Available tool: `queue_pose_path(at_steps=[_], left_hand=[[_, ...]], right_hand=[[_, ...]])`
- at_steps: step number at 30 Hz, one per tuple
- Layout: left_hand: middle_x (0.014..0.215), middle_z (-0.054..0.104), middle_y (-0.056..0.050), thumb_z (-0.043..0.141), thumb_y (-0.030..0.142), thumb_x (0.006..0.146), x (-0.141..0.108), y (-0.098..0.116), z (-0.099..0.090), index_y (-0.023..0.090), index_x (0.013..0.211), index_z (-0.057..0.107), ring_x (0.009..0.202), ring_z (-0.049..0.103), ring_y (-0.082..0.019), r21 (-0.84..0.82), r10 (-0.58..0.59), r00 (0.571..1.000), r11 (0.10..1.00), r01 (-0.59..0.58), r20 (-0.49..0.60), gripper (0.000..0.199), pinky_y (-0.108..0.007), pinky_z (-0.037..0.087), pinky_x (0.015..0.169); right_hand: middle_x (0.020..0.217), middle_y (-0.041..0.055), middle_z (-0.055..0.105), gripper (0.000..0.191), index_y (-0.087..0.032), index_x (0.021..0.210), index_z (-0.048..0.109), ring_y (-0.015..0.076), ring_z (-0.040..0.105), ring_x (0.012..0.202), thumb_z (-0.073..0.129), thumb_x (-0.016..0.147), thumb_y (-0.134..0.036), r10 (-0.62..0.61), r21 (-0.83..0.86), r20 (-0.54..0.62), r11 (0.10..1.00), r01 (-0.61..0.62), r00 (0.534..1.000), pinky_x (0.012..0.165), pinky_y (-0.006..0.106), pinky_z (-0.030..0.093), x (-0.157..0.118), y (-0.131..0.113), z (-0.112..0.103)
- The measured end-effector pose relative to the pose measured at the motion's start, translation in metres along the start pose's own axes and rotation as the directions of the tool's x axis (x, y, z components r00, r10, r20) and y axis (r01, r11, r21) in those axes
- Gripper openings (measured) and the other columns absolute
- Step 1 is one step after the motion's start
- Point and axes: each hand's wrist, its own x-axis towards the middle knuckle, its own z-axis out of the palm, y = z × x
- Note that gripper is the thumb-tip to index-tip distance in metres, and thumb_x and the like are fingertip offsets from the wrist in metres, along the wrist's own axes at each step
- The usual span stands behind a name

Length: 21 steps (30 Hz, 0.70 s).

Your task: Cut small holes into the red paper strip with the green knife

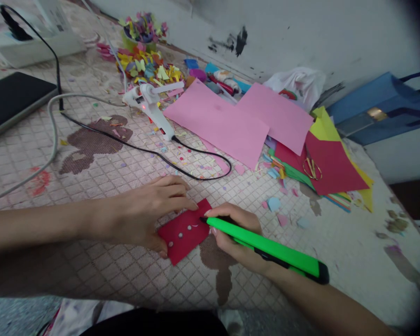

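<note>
A small red paper rectangle [185,232] lies on the table, tilted, with a slanting row of white dots and a thin white curve on it. My left hand [150,210] rests over its left and upper edges, fingers spread, thumb at the lower left corner and fingertips along the top. In my right hand [240,233] is a bright green pen-shaped tool [273,245] with a black tip and a black rear end. That tip meets the paper near its right end, beside the white curve. The fingers are closed around the tool's front part.
Pink sheets [217,123] lie ahead, beside a white glue gun [154,109] whose black cable [154,151] loops nearby. Gold-handled scissors [312,168] sit on red paper [336,163]. Paper scraps [274,204] litter the table. A black flat device [17,100] is at left.
</note>
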Motion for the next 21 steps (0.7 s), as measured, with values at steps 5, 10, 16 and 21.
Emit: queue_pose_path(at_steps=[5,10,16,21], left_hand=[[0.112,0.061,-0.008,0.087,0.043,0.063,0.0012,0.0013,-0.0009,0.022,0.122,0.058,0.112,0.051,-0.031,0.008,-0.008,1.000,1.000,0.008,0.014,0.069,-0.043,0.043,0.097],[0.112,0.061,-0.008,0.085,0.040,0.063,0.0019,0.0013,-0.0019,0.022,0.121,0.057,0.111,0.051,-0.031,0.003,-0.002,1.000,1.000,0.002,0.017,0.067,-0.043,0.043,0.096],[0.115,0.061,-0.008,0.089,0.045,0.060,0.0003,0.0018,-0.0016,0.023,0.125,0.055,0.114,0.051,-0.032,0.030,-0.005,1.000,1.000,0.005,0.025,0.077,-0.044,0.043,0.097],[0.117,0.061,-0.010,0.083,0.052,0.068,0.0007,0.0077,-0.0009,0.022,0.127,0.054,0.113,0.052,-0.032,0.063,-0.012,1.000,0.998,0.012,0.004,0.072,-0.046,0.043,0.097]], right_hand=[[0.084,0.0016,0.072,0.022,-0.021,0.099,0.068,0.0138,0.067,0.072,0.060,0.082,-0.010,-0.009,-0.013,0.031,1.000,0.009,0.999,0.066,0.026,0.054,0.0005,-0.0011,-0.0008],[0.088,0.0019,0.071,0.023,-0.021,0.103,0.067,0.0140,0.067,0.077,0.059,0.084,-0.011,-0.050,-0.002,0.098,0.999,0.051,0.994,0.071,0.027,0.054,0.0030,0.0002,-0.0031],[0.086,0.0015,0.073,0.022,-0.022,0.099,0.069,0.0136,0.068,0.073,0.060,0.082,-0.011,-0.007,0.072,0.002,0.997,0.007,1.000,0.066,0.026,0.055,-0.0005,0.0027,-0.0030],[0.079,-0.0002,0.073,0.017,-0.021,0.093,0.070,0.0118,0.067,0.064,0.062,0.080,-0.013,0.044,0.039,-0.093,0.998,-0.040,0.995,0.060,0.023,0.053,-0.0025,-0.0010,-0.0011]])
